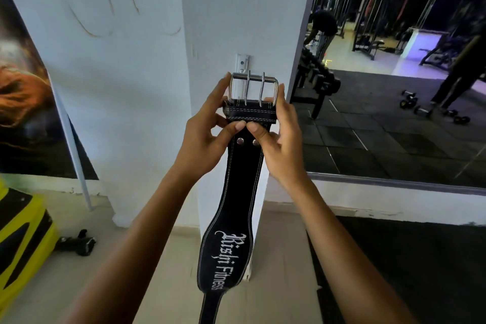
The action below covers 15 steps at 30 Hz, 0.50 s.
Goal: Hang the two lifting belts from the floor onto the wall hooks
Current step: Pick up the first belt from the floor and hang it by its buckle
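A black leather lifting belt point(238, 192) with white stitching and white lettering hangs down in front of a white pillar. Both hands hold its top end just below the steel double-prong buckle point(252, 87). My left hand point(207, 126) grips the left edge, thumb on the front. My right hand point(278, 126) grips the right edge, thumb beside the rivets. The buckle is raised against a white metal hook bracket point(242, 63) screwed to the pillar; the bracket's lower part is behind the buckle. I see no other belt.
A large wall mirror point(394, 73) on the right reflects gym machines, dumbbells and a person. A poster point(21, 87) covers the left wall. A yellow and black object point(21, 239) and a small black item point(76, 242) lie on the tiled floor at the left.
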### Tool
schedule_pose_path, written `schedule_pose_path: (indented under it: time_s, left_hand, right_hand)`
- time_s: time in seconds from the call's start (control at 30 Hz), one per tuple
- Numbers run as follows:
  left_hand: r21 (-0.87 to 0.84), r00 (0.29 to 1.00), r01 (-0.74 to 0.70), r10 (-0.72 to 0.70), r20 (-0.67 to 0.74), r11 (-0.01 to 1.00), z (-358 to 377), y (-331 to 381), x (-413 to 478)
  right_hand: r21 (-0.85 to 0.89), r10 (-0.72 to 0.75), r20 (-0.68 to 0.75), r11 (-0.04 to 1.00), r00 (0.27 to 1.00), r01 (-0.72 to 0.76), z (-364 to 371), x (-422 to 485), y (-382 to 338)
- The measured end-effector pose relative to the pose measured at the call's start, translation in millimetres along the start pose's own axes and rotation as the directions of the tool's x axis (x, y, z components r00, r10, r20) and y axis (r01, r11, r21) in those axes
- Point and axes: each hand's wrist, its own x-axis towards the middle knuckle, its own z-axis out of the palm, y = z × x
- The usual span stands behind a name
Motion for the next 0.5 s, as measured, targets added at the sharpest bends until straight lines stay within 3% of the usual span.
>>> schedule_pose_path:
  time_s: [0.33,0.43,0.5]
  left_hand:
    - [-0.047,0.989,-0.135,0.132,-0.066,0.99,-26,47,173]
    - [-0.125,0.993,-0.097,0.087,-0.082,0.987,-30,60,207]
    - [-0.164,0.986,-0.16,0.149,-0.076,0.973,-37,72,239]
  right_hand:
    - [-0.106,-0.321,-0.07,0.944,0.945,0.312,-20,178,-56]
    - [-0.014,-0.263,-0.035,0.965,0.964,0.263,-24,214,-74]
    - [-0.005,-0.274,-0.041,0.962,0.961,0.274,-31,245,-93]
